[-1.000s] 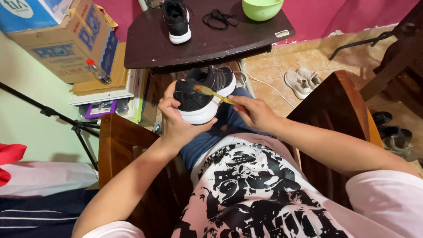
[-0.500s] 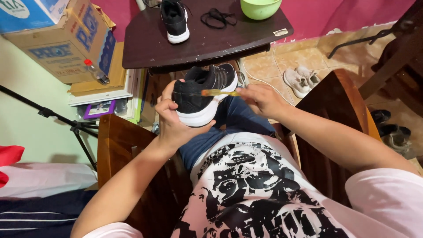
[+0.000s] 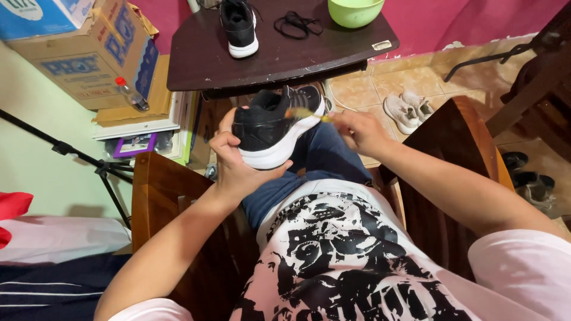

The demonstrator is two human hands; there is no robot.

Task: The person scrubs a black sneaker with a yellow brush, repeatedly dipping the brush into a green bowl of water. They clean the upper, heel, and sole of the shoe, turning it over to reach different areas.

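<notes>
Left hand (image 3: 238, 163) grips black shoe (image 3: 275, 123); right hand (image 3: 360, 132) pinches brush (image 3: 304, 112) at its side. Second shoe (image 3: 239, 25), laces (image 3: 296, 24) wait on desk (image 3: 202, 59).

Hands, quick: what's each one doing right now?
Left hand: closed around the heel of the black sneaker, holding it up.
Right hand: closed on a small yellowish brush against the sneaker.

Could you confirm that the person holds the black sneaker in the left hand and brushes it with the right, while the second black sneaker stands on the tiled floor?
Not quite: the head view shows the second black sneaker on the dark wooden table, not the floor. The rest holds: the left hand holds the black white-soled sneaker, and the right hand works a small yellowish brush on it.
</notes>
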